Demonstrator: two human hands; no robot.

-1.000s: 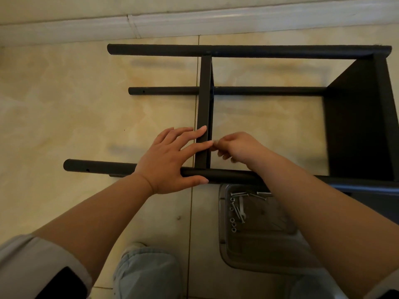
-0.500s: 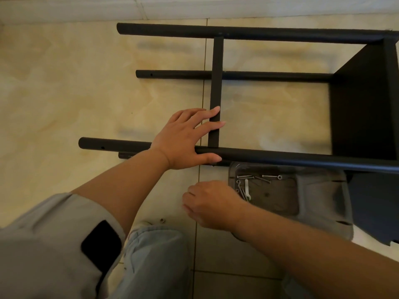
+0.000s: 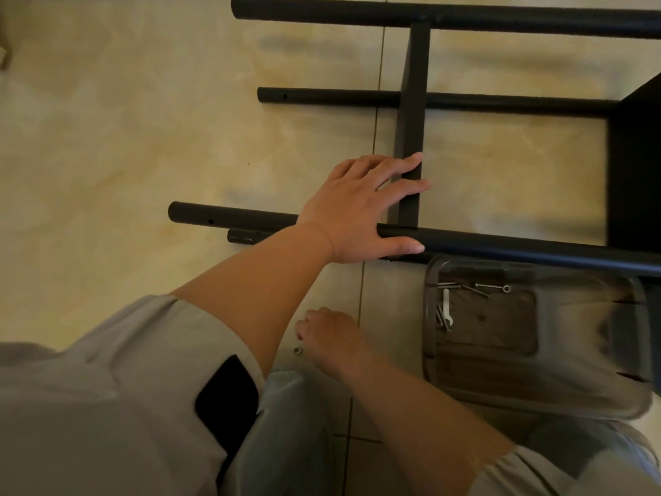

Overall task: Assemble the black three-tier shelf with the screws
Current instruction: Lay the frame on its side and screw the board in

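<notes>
The black shelf frame lies on its side on the tiled floor. Its near pole [image 3: 500,247] and far pole [image 3: 357,12] are joined by a thin middle board [image 3: 413,102], and a black end panel [image 3: 636,166] stands at the right. My left hand [image 3: 357,209] grips the near pole, thumb under it and fingers spread against the middle board. My right hand [image 3: 332,338] is low over the floor with its fingers curled down, beside a small metal nut [image 3: 297,350]. Whether it holds anything is hidden.
A clear plastic container [image 3: 572,388] sits on the floor under the near pole, with several screws [image 3: 479,288] and a small white wrench [image 3: 446,306] inside. A third pole [image 3: 322,96] lies further back. My knee in jeans [image 3: 286,424] is beside the right hand.
My right hand left the middle board's joint and dropped down and left to the floor by the nut. My left hand stayed on the pole and board. The view tilted downward.
</notes>
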